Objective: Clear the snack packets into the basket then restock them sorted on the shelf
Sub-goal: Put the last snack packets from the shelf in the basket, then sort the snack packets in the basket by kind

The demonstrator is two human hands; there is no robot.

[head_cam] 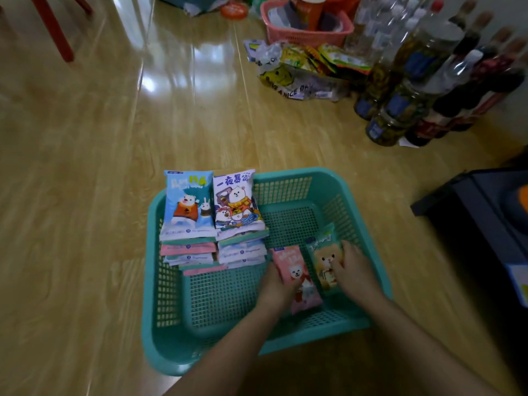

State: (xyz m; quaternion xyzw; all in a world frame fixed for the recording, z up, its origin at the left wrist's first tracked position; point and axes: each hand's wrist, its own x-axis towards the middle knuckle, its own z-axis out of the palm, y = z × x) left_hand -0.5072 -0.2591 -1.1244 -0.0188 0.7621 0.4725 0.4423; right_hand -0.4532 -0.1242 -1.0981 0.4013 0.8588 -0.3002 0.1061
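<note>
A teal plastic basket (288, 184) sits on the wooden floor. Two stacks of snack packets fill its far left corner, topped by a blue bear packet (188, 205) and a white bear packet (237, 201). In the basket's right half lie a pink packet (294, 270) and a green packet (324, 252). My left hand (275, 287) grips the pink packet at its left edge. My right hand (354, 270) holds the green packet from the right, fingers curled on it.
A pink basket (307, 34) with cans and wrappers stands at the back. Loose yellow-green snack bags (305, 67) lie in front of it. Several bottles (423, 81) crowd the right. A dark box (483, 212) is at the right edge, red chair legs (54, 27) far left.
</note>
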